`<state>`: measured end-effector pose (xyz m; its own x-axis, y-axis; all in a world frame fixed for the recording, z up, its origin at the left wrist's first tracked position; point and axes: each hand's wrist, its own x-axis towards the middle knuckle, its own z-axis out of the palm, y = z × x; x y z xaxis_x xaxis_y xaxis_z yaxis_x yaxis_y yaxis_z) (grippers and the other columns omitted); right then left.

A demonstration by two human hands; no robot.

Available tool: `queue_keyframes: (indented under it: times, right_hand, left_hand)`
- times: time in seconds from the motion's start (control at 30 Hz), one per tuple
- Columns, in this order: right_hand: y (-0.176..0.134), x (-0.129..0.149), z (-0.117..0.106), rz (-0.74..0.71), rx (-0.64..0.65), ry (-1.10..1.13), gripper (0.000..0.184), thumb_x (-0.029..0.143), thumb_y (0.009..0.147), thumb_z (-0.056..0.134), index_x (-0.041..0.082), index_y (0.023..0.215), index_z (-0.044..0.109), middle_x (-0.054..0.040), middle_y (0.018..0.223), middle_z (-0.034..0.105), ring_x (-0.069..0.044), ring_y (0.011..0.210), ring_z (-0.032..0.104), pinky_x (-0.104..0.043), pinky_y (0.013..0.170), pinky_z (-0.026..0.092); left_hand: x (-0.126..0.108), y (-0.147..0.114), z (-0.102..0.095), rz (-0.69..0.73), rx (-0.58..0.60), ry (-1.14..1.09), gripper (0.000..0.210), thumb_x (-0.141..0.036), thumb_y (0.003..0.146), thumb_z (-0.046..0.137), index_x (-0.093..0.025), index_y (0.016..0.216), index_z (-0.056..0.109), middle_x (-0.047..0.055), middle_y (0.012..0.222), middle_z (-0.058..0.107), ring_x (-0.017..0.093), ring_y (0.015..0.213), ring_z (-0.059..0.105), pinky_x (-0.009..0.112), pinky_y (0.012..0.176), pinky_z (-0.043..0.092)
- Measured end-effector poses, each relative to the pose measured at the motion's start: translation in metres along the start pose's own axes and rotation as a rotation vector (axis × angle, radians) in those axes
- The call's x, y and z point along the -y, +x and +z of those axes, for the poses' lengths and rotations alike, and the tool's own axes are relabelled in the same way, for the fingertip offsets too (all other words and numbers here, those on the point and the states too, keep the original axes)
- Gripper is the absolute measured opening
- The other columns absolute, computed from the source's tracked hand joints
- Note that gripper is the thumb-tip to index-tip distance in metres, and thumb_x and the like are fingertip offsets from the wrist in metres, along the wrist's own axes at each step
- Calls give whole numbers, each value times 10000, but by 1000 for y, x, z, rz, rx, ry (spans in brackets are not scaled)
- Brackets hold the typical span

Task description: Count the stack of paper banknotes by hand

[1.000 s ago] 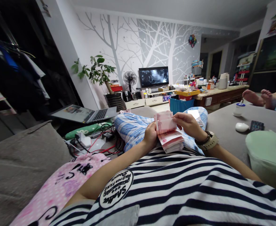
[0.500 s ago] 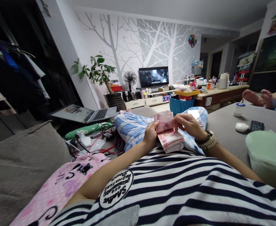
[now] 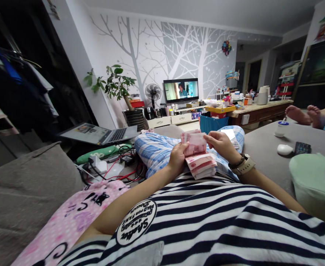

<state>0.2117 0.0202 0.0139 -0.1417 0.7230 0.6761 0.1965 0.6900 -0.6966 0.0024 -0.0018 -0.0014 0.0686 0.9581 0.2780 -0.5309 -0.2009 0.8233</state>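
My left hand (image 3: 178,156) is closed around a stack of red banknotes (image 3: 194,145), its thumb lying across their left side. The notes bend over, so one part stands up and the lower part (image 3: 202,166) fans out towards my striped shirt. At the upper right corner of the standing part, my right hand (image 3: 220,144) pinches a banknote's edge between thumb and fingers. A pale watch and a dark bracelet are on my right wrist. Behind that hand a phone (image 3: 230,136) rests on my blue checked trousers.
To the left an open laptop (image 3: 107,135) stands above tangled cables and a power strip (image 3: 98,164). On the right lie a white mouse (image 3: 284,149), a small jar (image 3: 281,129), a dark keypad (image 3: 303,148) and a green neck pillow (image 3: 309,173). Another person's feet (image 3: 303,113) rest beyond.
My right hand has shifted slightly up, its fingers now pinching the upper corner of the notes. A paler note face shows on the standing part. The television picture has changed.
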Motion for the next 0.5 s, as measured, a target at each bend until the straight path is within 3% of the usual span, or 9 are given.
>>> queue_keyframes:
  times: [0.1,0.23,0.37,0.5]
  right_hand:
    - [-1,1,2,4,1,12,844,1050,907,766,267,645,590,-14,585,636,-174,593,538,-346,630,427]
    - [-2,4,5,-6,-7,36,796,999,910,803,269,666,602,-10,589,640,-175,590,539,-338,616,425]
    - [-3,8,6,-28,-24,69,777,966,914,825,269,662,591,-5,595,623,-171,597,525,-333,614,420]
    - [-6,11,7,-68,-46,87,766,954,923,836,265,680,605,2,621,610,-169,615,512,-339,630,422]
  left_hand:
    - [-1,-1,0,-20,58,19,333,-353,722,1006,-210,974,841,83,923,912,395,1077,930,496,1025,749]
    - [-2,-2,-1,-19,75,25,363,-359,705,1034,-204,983,860,81,919,913,382,1021,930,501,1023,747]
    - [0,2,-1,28,-43,9,241,-349,789,995,-207,836,806,38,785,845,294,842,867,420,914,724]
    - [5,9,-3,22,-134,-26,239,-387,867,940,-185,858,812,48,842,848,265,841,819,399,911,687]
